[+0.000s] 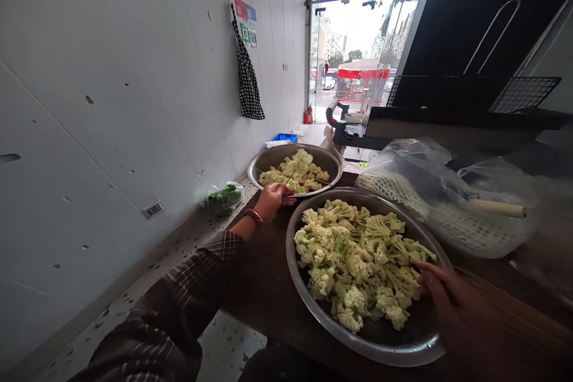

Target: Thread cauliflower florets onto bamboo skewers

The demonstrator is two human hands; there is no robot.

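Note:
At the far metal bowl (pixel 251 174), my left hand (pixel 271 200) is closed on a thin skewer (pixel 290 178) that slants up over the cauliflower pieces (pixel 298 167). A bracelet is on that wrist. In front of me a larger metal bowl (pixel 293 277) holds a heap of cauliflower florets (pixel 353 256). My right hand (pixel 456 301) reaches over its right rim, thumb and index finger pinched at a cauliflower floret (pixel 409 277) on the heap's right edge. The lower part of this hand is dark and blurred.
Right of the bowls lies a clear plastic bag (pixel 483 233) with white netting and a pale roll. Thin sticks (pixel 519 310) lie on the dark table at right. A bag of greens (pixel 224 196) sits by the left wall. A blue crate (pixel 285 138) stands behind the far bowl.

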